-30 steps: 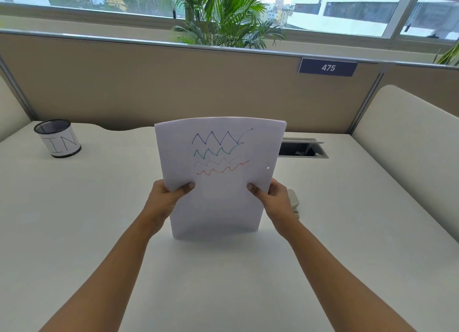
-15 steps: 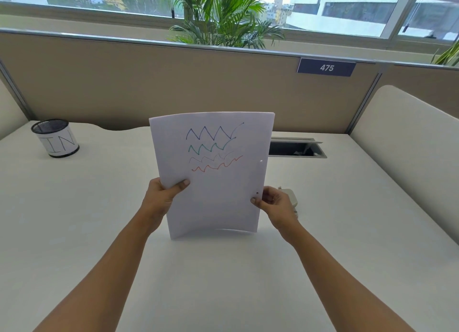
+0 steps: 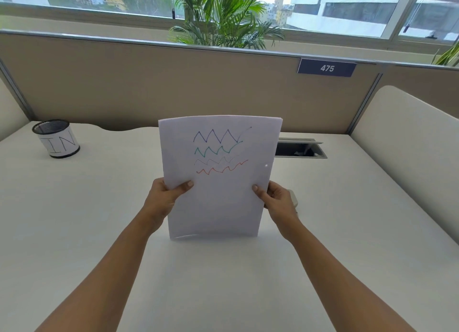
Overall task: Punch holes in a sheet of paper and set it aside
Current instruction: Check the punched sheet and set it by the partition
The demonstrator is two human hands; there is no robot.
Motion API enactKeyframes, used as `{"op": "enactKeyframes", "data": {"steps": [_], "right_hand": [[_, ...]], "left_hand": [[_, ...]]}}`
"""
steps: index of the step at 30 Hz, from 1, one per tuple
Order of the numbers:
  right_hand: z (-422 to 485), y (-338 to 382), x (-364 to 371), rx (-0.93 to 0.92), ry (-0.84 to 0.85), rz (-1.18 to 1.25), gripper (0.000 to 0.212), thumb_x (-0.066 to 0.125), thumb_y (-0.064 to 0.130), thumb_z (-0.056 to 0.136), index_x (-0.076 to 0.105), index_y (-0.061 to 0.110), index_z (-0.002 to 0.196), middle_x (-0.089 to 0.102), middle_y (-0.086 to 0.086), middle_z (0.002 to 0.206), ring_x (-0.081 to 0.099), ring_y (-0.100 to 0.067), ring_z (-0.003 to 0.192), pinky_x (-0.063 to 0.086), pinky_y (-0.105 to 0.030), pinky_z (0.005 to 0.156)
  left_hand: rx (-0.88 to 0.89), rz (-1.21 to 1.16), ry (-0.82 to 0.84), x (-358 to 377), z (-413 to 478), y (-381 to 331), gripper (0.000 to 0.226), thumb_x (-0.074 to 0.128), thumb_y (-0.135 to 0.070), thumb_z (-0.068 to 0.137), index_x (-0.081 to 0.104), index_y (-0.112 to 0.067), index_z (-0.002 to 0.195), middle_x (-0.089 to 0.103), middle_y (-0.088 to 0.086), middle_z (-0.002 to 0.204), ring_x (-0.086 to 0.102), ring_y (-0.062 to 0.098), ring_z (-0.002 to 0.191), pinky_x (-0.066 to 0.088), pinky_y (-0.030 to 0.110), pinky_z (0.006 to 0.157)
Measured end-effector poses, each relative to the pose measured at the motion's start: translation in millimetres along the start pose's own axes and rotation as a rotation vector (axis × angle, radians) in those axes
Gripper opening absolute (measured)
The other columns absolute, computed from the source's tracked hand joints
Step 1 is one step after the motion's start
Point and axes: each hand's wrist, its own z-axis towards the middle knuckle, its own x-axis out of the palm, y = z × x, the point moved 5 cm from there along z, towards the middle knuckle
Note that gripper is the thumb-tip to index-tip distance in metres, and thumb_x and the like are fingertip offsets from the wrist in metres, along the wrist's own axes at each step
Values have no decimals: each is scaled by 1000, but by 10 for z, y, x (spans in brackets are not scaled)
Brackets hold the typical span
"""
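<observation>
A white sheet of paper (image 3: 218, 202) with several coloured zigzag lines stands upright above the desk, its lower edge close to the surface. A small punched hole shows near its right edge. My left hand (image 3: 166, 197) grips the sheet's left edge, thumb on the front. My right hand (image 3: 275, 198) holds the right edge the same way. A pale hole punch (image 3: 293, 197) lies on the desk just behind my right hand, mostly hidden by it.
The white desk (image 3: 99, 220) is fenced by beige partitions at the back and both sides. A mesh pen cup (image 3: 56, 138) labelled "IN" stands at the back left. An open cable hatch (image 3: 300, 149) sits at the back right, behind the paper.
The sheet shifted left and then settled back near the middle. My right hand briefly loosened to a fingertip pinch at the right edge and now grips it firmly again.
</observation>
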Motion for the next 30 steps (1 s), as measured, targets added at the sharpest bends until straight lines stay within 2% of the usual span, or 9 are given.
{"op": "enactKeyframes", "data": {"steps": [6, 11, 15, 18, 20, 24, 26, 28, 30], "right_hand": [[18, 100, 8, -58, -50, 44, 12, 64, 21, 85, 65, 31, 91, 72, 22, 79, 70, 1, 72, 54, -11, 59], [-27, -76, 5, -8, -6, 20, 16, 69, 18, 80, 66, 31, 89, 74, 21, 78, 70, 1, 74, 53, -11, 61], [-48, -167, -26, 29, 8, -4, 13, 70, 19, 80, 68, 28, 88, 74, 18, 80, 70, -1, 75, 54, -12, 64], [-66, -225, -93, 74, 33, -48, 12, 71, 20, 79, 70, 25, 90, 75, 10, 87, 70, -8, 82, 55, -17, 72], [-102, -273, -150, 116, 56, -45, 14, 71, 19, 80, 70, 22, 93, 76, 8, 87, 71, -9, 83, 55, -17, 71], [-178, -365, -172, 206, 83, 100, 16, 66, 14, 83, 67, 12, 99, 76, 3, 80, 72, -13, 78, 55, -17, 65], [-205, -363, -72, 210, 109, 200, 14, 65, 13, 82, 66, 16, 96, 76, 3, 85, 71, -15, 82, 56, -21, 69], [-208, -323, 50, 174, 129, 318, 25, 67, 15, 76, 65, 21, 100, 75, 4, 96, 70, -14, 89, 57, -26, 73], [-199, -274, 134, 141, 114, 425, 33, 68, 14, 72, 63, 23, 103, 74, 6, 100, 70, -11, 92, 58, -26, 73]], "left_hand": [[58, 3, 20, 48, 15, -110, 14, 67, -12, 81, 70, -24, 86, 75, -10, 80, 70, 8, 69, 56, 20, 57], [14, -9, 34, 68, -44, 51, 16, 68, -16, 79, 69, -26, 91, 75, -9, 86, 71, 10, 77, 55, 21, 61], [-17, -8, -10, 56, -33, 102, 10, 66, -20, 82, 69, -22, 91, 74, -3, 88, 69, 20, 81, 57, 32, 69], [6, -88, -28, 46, -32, 47, 15, 66, -20, 81, 68, -19, 95, 76, -7, 86, 71, 15, 78, 57, 26, 62], [35, -193, -62, 22, -38, 11, 20, 64, -17, 81, 66, -16, 101, 76, -8, 89, 71, 12, 80, 57, 23, 63], [52, -377, -105, 31, -64, 9, 25, 56, -10, 87, 62, -18, 110, 74, -8, 100, 70, 11, 90, 58, 26, 72], [28, -438, -114, 100, -95, 59, 30, 54, -10, 89, 59, -16, 118, 70, -4, 111, 67, 15, 99, 58, 31, 81], [-16, -477, -134, 191, -128, 133, 34, 54, -11, 90, 56, -13, 123, 66, 0, 117, 64, 19, 104, 55, 37, 87], [-38, -508, -158, 264, -149, 181, 35, 55, -11, 89, 55, -13, 124, 65, -1, 117, 63, 19, 104, 54, 36, 86]]}}
